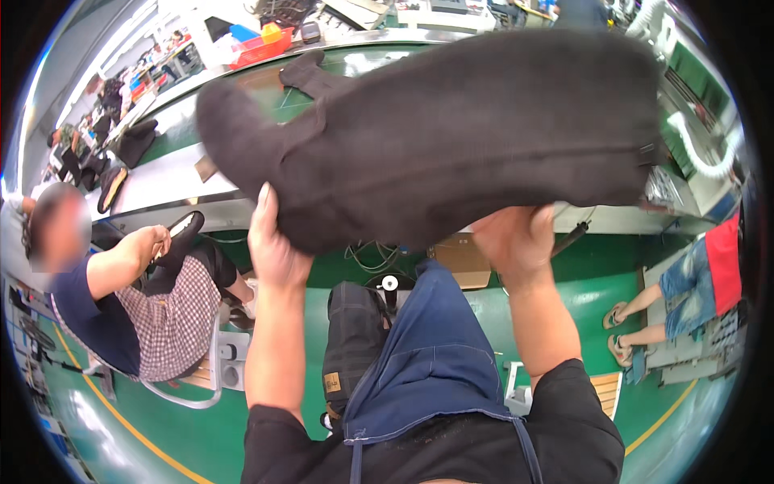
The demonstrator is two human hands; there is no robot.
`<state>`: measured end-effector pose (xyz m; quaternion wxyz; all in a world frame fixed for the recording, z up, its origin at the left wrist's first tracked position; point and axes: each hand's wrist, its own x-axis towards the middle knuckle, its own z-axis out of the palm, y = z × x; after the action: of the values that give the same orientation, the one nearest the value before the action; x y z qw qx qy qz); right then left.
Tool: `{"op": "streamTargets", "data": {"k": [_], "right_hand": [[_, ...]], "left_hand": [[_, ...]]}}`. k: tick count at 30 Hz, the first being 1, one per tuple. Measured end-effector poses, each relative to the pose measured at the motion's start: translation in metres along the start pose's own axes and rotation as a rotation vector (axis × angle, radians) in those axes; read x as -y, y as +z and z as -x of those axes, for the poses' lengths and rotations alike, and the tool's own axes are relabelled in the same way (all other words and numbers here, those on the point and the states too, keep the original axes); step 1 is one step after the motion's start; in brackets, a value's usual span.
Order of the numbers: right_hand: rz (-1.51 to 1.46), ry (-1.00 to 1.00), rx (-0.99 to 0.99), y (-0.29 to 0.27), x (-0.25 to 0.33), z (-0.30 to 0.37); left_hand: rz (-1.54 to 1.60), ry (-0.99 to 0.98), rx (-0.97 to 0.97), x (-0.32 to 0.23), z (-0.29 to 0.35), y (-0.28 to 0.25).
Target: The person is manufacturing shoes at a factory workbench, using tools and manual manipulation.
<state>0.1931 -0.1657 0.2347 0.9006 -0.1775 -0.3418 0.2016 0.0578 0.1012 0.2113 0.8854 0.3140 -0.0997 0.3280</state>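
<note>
A tall dark boot (476, 137) stretches sideways in front of me, its blurred toe at the left and the top of its shaft at the right. My left hand (278, 246) grips it near the heel, thumb on the near face and the other fingers hidden. Under the lower edge of the shaft, my right hand (520, 242) holds it with fingers partly behind it. Another dark boot (310, 77) lies on the green-topped line beyond, partly covered by the one I hold.
A metal-edged conveyor bench (173, 169) runs across ahead, with a red bin (262, 47) behind it. At left, a seated co-worker (141, 298) handles a dark shoe (179, 242). Another person (693, 282) is at right. A cardboard box (463, 262) sits below the bench.
</note>
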Motion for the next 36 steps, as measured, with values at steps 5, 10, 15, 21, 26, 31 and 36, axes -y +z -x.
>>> {"op": "streamTargets", "data": {"k": [5, 10, 15, 21, 26, 31, 36], "right_hand": [[0.472, -0.016, -0.205, 0.024, 0.009, -0.072], [0.711, 0.393, -0.520, -0.043, -0.043, -0.136], [0.517, 0.493, -0.673, -0.098, -0.065, -0.170], [0.384, 0.302, -0.715, -0.110, -0.092, -0.194], [0.410, 0.122, -0.900, -0.124, -0.116, -0.219], [0.345, -0.009, -0.799, -0.118, -0.118, -0.253], [0.400, -0.113, -0.725, -0.098, -0.098, -0.295]], "left_hand": [[0.020, -0.180, -0.011, 0.054, -0.125, -0.029], [-1.409, -0.115, -0.280, 0.137, -0.175, -0.084], [-1.357, 0.072, -0.218, 0.170, -0.178, -0.124], [-1.681, 0.185, -0.099, 0.144, -0.192, -0.150], [-1.727, 0.157, -0.122, 0.153, -0.210, -0.164], [-1.791, 0.116, -0.089, 0.154, -0.212, -0.168], [-1.792, 0.040, -0.069, 0.150, -0.206, -0.160]]}}
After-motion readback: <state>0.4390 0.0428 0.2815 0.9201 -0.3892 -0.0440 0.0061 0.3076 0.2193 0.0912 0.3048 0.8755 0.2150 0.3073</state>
